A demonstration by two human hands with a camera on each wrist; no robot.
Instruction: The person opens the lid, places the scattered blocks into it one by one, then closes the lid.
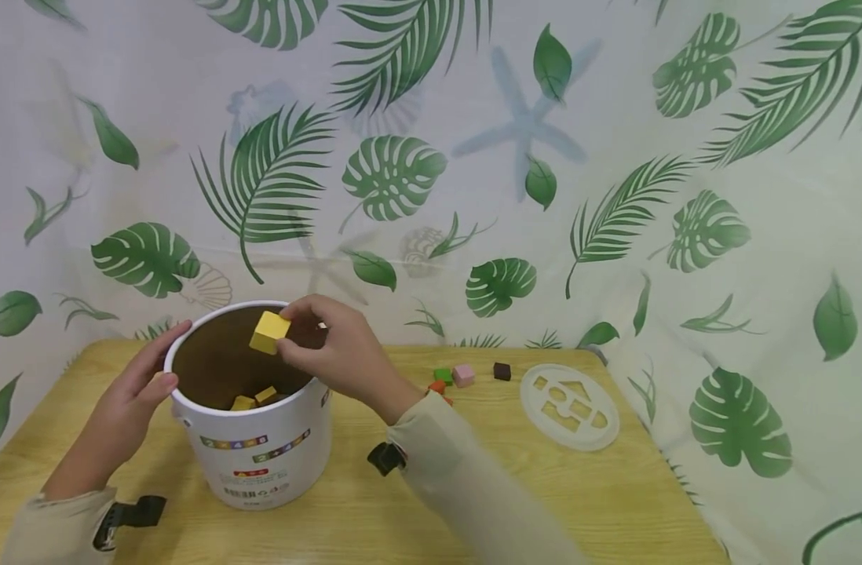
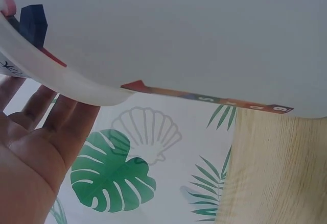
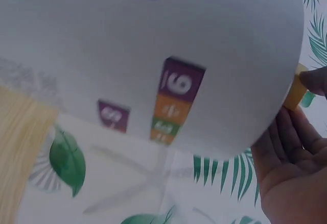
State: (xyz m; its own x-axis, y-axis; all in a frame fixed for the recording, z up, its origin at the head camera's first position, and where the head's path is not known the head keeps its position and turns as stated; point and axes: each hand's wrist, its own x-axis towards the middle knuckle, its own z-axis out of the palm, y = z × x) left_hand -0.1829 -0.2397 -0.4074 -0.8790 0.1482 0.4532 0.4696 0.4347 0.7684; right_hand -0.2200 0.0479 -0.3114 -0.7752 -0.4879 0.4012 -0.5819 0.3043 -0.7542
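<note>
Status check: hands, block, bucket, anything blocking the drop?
Right hand pinches yellow block over the open white bucket. Left hand rests on the rim. Opening clear; yellow blocks already inside.

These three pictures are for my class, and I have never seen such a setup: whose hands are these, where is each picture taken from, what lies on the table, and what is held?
A person works with two bare hands. The wide picture comes from a head camera; the other two come from cameras on each wrist, close against the white bucket. The right hand pinches a yellow block over the bucket's opening, where more yellow blocks lie. The left hand rests on the bucket's rim. On the wooden table lie small green, pink and brown blocks and a white lid with cut-out shapes.
</note>
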